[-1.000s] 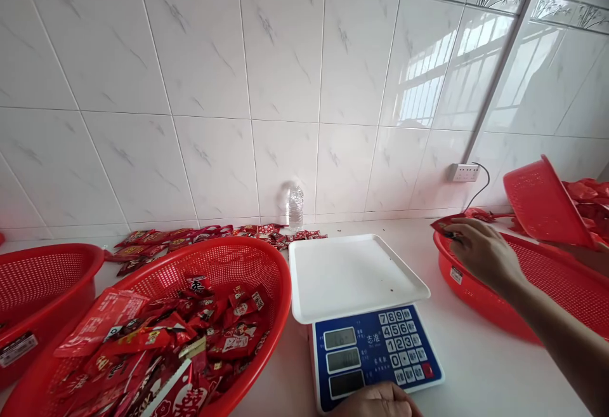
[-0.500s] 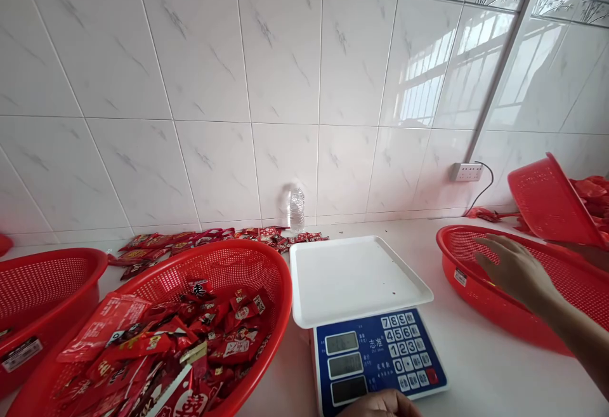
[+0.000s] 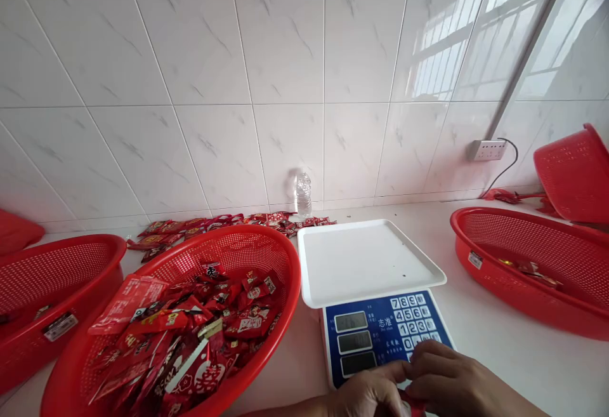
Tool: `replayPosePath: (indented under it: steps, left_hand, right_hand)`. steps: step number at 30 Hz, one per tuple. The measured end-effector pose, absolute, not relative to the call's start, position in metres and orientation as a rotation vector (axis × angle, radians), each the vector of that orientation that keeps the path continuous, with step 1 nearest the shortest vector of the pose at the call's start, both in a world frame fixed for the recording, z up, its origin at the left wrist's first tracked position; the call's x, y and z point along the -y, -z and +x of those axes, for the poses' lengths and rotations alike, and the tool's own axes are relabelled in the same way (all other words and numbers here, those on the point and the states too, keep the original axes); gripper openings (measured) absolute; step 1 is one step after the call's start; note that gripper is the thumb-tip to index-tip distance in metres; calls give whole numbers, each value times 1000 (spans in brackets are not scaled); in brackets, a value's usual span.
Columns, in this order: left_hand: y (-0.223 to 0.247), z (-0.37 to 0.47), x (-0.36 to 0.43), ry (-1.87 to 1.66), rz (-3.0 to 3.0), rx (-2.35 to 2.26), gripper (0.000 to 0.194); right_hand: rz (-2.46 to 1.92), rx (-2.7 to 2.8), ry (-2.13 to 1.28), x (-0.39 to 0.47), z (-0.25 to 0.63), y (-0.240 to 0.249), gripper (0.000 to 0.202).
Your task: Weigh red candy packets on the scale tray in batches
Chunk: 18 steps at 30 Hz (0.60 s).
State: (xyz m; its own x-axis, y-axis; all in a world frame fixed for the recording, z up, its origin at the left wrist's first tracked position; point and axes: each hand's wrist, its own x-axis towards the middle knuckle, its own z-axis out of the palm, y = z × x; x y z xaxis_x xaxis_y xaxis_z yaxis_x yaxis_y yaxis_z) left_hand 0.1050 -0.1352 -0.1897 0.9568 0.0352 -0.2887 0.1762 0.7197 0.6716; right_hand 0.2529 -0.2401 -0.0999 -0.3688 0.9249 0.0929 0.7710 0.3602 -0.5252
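Note:
At the bottom of the head view, my left hand and my right hand come together over the near edge of the scale's blue keypad panel. The fingers of both are closed around a small red packet, mostly hidden by them. Behind the panel lies the scale's white weighing tray, with a few dark specks on it. To the left stands a red mesh basket full of red-wrapped snack packets.
Another red basket is at the far left. On the right, a red basket holds a few packets, with a tilted basket behind. A clear plastic bottle and a row of packets line the tiled wall below a power socket.
My right hand has left the right basket and joined my left hand in front of the scale. A red packet now shows between them. The view has tilted down slightly.

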Motion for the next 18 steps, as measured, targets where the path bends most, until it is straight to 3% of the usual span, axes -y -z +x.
replayPosePath:
  steps: [5, 10, 18]
  left_hand:
    - [176, 103, 136, 101, 736, -240, 57]
    - [171, 101, 133, 214, 783, -187, 77]
    - [177, 103, 131, 203, 906, -219, 58]
  right_hand:
    - [-1491, 2243, -576, 240, 263, 87, 19]
    - [-1701, 1840, -408, 210, 286, 78, 30]
    - [-2036, 1745, -107, 114, 264, 68, 32]
